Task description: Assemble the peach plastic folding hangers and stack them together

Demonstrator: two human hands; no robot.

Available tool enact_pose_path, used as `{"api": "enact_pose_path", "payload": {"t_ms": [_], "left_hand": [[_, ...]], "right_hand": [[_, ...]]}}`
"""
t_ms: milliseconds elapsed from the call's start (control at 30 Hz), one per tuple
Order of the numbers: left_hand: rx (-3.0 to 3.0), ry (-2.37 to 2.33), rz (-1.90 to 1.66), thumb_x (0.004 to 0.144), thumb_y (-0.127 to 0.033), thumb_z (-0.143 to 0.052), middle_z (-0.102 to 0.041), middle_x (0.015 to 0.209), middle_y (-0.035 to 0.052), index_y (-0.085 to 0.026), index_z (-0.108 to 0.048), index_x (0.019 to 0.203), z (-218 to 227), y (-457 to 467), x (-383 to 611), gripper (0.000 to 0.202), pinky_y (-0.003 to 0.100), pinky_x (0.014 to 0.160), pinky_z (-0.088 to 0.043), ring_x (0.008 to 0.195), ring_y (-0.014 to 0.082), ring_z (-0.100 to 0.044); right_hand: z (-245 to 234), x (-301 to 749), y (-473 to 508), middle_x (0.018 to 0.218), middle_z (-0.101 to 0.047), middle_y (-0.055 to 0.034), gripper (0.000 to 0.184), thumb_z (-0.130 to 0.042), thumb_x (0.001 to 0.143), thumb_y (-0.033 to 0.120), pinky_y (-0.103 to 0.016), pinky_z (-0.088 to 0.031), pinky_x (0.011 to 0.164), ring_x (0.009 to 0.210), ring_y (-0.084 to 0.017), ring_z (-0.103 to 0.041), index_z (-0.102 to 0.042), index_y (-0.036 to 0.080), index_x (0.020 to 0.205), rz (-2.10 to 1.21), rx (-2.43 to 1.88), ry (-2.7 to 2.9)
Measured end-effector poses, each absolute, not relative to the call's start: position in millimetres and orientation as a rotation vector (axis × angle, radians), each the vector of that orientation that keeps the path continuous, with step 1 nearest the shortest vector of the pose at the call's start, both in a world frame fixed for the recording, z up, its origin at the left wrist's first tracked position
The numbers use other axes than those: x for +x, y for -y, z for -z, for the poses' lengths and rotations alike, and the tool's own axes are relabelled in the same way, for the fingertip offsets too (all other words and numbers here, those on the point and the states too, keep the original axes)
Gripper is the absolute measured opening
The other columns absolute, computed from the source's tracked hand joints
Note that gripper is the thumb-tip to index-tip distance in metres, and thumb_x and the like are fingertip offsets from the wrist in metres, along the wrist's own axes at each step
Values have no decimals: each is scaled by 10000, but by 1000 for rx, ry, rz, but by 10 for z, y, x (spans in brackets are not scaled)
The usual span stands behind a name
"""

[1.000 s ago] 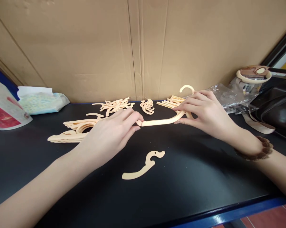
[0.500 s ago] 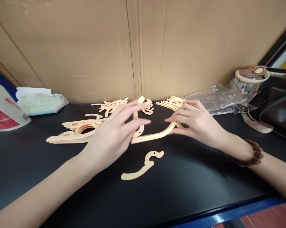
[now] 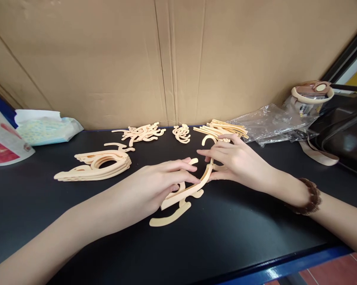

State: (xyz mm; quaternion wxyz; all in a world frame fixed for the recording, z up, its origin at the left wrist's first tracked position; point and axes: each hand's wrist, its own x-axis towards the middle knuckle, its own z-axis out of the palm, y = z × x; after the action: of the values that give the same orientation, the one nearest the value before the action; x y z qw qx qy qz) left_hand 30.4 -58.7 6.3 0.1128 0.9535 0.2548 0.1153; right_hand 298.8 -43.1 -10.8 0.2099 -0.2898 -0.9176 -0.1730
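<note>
A cream plastic clothes hanger (image 3: 181, 194), partly put together, is held tilted between my two hands above the black table. My left hand (image 3: 157, 184) is closed around its lower left end, with a curved hanger arm (image 3: 193, 161) poking out past the fingers. Near the hook (image 3: 208, 139), my right hand (image 3: 237, 160) pinches the hanger's upper right part between thumb and fingers. A loose hanger arm (image 3: 169, 219) lies flat on the table just below, its upper end partly covered by the held hanger. My fingers hide where the parts join.
Left of my hands lies a stack of folded hangers (image 3: 116, 169). Behind are piles of curved arms (image 3: 144, 132), small hooks (image 3: 182, 133) and straight bars (image 3: 225, 128). Clear plastic bags (image 3: 264, 122), a bottle (image 3: 310, 97) and a black bag (image 3: 344, 134) stand right; a tissue pack (image 3: 48, 128) lies left.
The hanger has come down toward me and tilted, now overlapping the loose arm. My left hand has moved lower and closed more around its end; my right hand stays near the hook.
</note>
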Motion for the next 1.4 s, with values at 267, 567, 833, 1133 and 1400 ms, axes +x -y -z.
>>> {"api": "enact_pose_path", "payload": {"t_ms": [267,567,833,1133,1400], "left_hand": [[2878,-951,-454,966,-193,-502,-407,1514,-21,-344,-351,1452,-71,653,375,531,229,784,-539,946,120,-671],[2974,-1217,-543,902,-450,-613,-572,1338,36,-250,-507,1316,-54,483,296,472,404,925,-486,1169,260,-574],[3019,-1098,-490,973,-350,-513,-688,984,-11,-233,-632,1055,-118,501,296,186,354,762,-484,890,209,-647],[3338,-1168,-701,954,-88,-357,-551,1374,114,-160,-638,1191,-135,456,249,375,504,1122,-331,1314,298,-472],[3146,-1249,-647,945,-200,-401,-645,1001,66,-169,-649,996,-167,404,167,255,367,806,-503,960,231,-610]], "right_hand": [[73,3045,373,968,-713,-72,587,-563,915,466,-398,-351,959,928,-223,-596,-496,107,1375,377,-771,2588],[40,3061,382,938,-713,-53,436,-556,925,443,-382,-373,911,915,-225,-566,-646,141,1226,403,-739,2596],[42,3044,399,881,-703,-54,442,-556,924,458,-376,-389,891,856,-217,-580,-642,149,1228,433,-781,2538],[36,3062,391,801,-680,-34,495,-660,876,396,-375,-392,916,831,-219,-613,-593,129,1288,434,-935,2485],[-26,3084,407,819,-732,-38,275,-630,914,355,-374,-389,903,790,-201,-642,-699,156,1092,391,-999,2542]]}}
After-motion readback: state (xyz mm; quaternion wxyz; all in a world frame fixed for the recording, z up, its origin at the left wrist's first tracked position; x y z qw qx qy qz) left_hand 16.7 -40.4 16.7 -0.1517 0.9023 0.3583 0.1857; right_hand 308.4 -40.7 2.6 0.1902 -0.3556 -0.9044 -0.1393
